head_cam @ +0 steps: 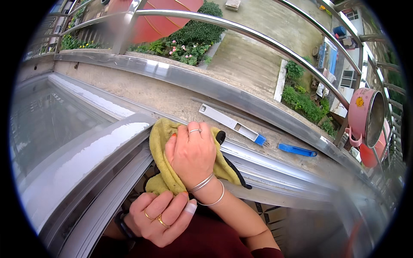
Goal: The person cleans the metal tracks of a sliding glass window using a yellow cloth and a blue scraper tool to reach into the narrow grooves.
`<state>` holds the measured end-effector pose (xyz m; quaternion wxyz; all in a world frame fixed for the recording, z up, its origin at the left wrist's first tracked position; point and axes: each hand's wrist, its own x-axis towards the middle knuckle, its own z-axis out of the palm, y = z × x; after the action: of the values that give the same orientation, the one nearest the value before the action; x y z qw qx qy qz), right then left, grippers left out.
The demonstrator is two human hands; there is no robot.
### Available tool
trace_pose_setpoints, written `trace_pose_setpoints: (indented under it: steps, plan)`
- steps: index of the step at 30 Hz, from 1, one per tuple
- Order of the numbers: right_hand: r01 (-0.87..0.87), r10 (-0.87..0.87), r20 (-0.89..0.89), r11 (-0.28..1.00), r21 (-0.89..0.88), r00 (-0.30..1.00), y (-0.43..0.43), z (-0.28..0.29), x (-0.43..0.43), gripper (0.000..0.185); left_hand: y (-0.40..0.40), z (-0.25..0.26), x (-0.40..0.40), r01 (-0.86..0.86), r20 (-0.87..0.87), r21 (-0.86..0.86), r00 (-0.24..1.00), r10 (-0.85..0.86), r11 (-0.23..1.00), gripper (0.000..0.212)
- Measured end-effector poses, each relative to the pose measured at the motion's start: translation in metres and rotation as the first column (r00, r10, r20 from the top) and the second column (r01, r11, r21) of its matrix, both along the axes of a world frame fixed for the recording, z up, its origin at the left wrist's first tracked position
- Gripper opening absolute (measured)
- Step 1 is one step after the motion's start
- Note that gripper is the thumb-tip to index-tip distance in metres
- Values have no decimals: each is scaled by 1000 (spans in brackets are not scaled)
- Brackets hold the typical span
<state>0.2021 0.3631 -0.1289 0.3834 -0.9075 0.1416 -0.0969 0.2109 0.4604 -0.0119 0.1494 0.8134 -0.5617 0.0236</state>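
Observation:
A yellow-green cloth with black edging lies bunched over the metal window track, close against the end of the sliding window frame. My right hand presses on the cloth from above, its fingers curled into the folds; the fingertips are hidden. Below it, my left hand pinches the cloth's lower edge between thumb and fingers. On the ledge beyond the track rest a white-and-blue brush with worn bristles and a small blue plastic tool.
A stainless-steel railing runs along the outer side of the concrete ledge. On the right, a pink cup-like pot hangs at the bars. Far below lie a concrete yard, flowering bushes and a red umbrella-like canopy.

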Motion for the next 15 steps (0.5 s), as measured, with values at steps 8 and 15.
trace_pose_setpoints:
  steps: [8, 15]
  plan:
    - [-90, 89, -23, 995, -36, 996, 7, -11, 2, 18, -14, 0, -2, 36, -2, 106, 999, -36, 994, 20]
    - [-88, 82, -37, 977, -194, 996, -72, 6, -47, 17, -41, -1, -9, 119, -75, 90, 991, -112, 989, 19]
